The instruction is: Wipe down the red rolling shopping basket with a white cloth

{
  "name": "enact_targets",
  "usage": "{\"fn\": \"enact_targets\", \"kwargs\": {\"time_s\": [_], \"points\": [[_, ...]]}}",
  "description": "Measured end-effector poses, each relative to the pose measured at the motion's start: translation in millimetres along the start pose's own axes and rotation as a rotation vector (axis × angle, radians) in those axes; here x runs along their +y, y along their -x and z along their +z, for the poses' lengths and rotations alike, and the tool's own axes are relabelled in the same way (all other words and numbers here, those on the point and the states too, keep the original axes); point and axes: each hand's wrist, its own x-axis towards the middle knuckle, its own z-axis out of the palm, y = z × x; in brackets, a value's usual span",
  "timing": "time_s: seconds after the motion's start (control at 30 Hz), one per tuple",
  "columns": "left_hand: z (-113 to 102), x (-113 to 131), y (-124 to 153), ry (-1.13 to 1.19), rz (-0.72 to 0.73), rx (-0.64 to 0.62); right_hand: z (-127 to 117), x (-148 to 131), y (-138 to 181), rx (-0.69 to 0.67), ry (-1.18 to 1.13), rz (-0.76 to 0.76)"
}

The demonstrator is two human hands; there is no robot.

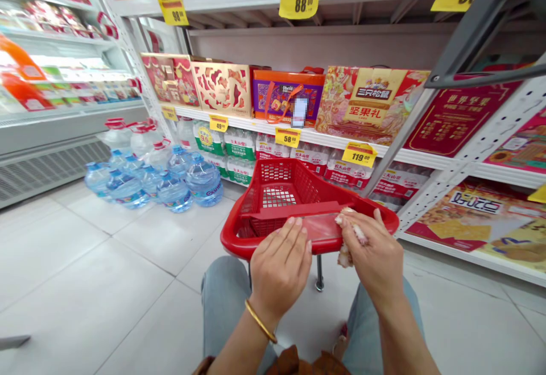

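A red plastic shopping cart (232,233) stands in front of my knees, its basket pointing toward the shelves. My left hand (279,267) lies flat at the near rim, fingers stretched out together beside the clear panel (321,227) on the handle. In my right hand (377,255) is a crumpled whitish cloth with brownish stains (356,230), pressed against the panel's right end. My right fingers are bent around the cloth, and part of it hangs below them. Through the cart's mesh basket no goods show.
Shelves with gift boxes (369,104) and yellow price tags (360,154) rise behind the cart. Packs of bottled water (239,146) fill the bottom shelf. Large water bottles (173,190) stand on the floor at left, near a refrigerated case (63,150). A grey frame (463,33) juts in upper right.
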Motion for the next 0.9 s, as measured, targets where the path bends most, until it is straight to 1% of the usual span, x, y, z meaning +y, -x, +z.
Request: {"fn": "enact_targets", "kwargs": {"time_s": [0.07,0.2,0.3,0.4,0.57,0.9], "points": [[1,1,0,-0.002,-0.017,0.007,1,-4,-1,0.003,0.024,0.003],[2,3,1,-0.003,-0.03,0.012,6,-22,0,-0.004,0.056,-0.069],[2,3,1,-0.003,-0.033,0.008,11,-39,2,-0.055,0.0,-0.133],[2,1,2,0.004,-0.033,-0.004,14,-49,4,-0.088,-0.053,-0.16],[2,-2,4,-0.004,0.004,-0.011,14,-45,4,-0.08,-0.07,-0.177],[0,-7,2,0.001,0.065,0.0,12,-36,3,-0.061,-0.063,-0.158]]}}
